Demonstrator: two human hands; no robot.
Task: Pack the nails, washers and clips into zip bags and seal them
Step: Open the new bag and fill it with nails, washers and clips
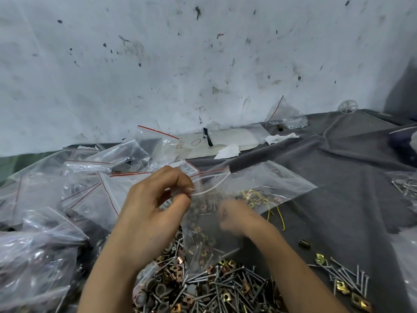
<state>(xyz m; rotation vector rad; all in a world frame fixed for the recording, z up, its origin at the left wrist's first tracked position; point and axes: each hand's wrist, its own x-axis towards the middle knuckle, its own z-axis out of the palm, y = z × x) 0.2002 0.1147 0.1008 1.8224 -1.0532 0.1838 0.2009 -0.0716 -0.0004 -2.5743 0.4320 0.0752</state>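
**Zip bag pinched open above the hardware pile**

The clear plastic zip bag with a red strip at its mouth (259, 184) sits at centre, with brass clips and nails visible inside. The left hand (153, 206) pinches its rim at the bag's 9 o'clock. The right hand (237, 218) is blurred behind the film; its grip cannot be told. A loose pile of steel nails, brass clips and washers (214, 285) lies at 6 o'clock on the dark grey cloth (338, 166). A heap of empty clear bags (79, 181) lies at 9 o'clock.
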